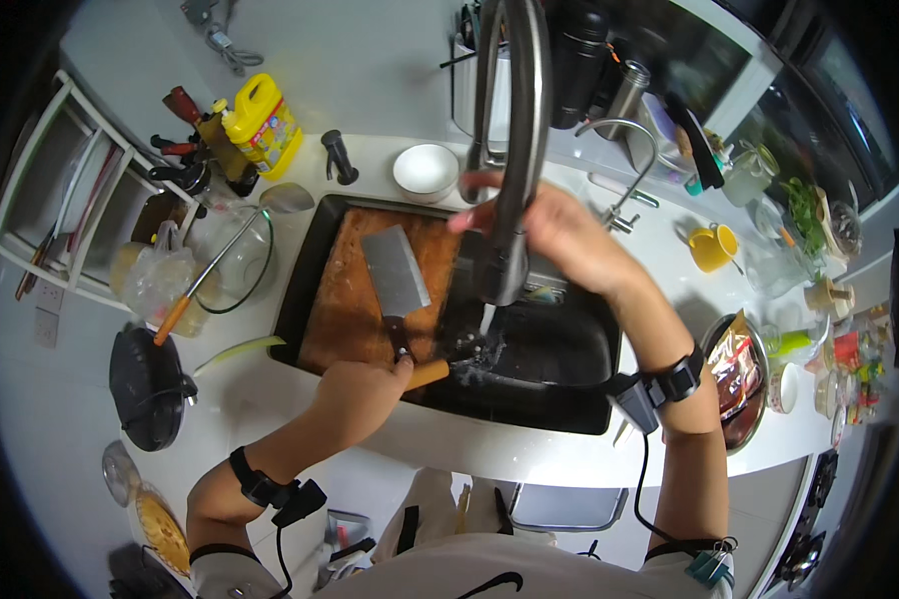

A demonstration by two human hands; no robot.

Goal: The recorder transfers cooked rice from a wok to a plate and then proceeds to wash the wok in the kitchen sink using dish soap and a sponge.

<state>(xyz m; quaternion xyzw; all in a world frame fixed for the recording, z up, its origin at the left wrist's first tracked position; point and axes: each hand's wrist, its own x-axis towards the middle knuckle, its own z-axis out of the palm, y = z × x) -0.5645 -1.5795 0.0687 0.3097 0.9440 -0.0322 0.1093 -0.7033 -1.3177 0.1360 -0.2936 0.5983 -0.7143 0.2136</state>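
Observation:
My left hand [363, 397] is closed at the near edge of the sink, its thumb on the dark handle of a cleaver [394, 269]. The cleaver's broad blade is over a worn wooden cutting board [337, 299] in the left part of the black sink [554, 408]. A light wooden handle [427, 374] sticks out to the right beside my left hand; what it belongs to is unclear. My right hand [547, 217] is behind the steel faucet [521, 150], fingers spread and blurred, partly hidden by its neck. Water runs from the spout into the right part of the sink.
A white bowl [425, 171] and a yellow jug [264, 127] stand behind the sink. At the left are a glass bowl [232, 262], a long-handled spatula [228, 273] and a green leaf strip [240, 352]. A small tap [644, 150], yellow mug [712, 248] and metal basin [758, 408] are at the right.

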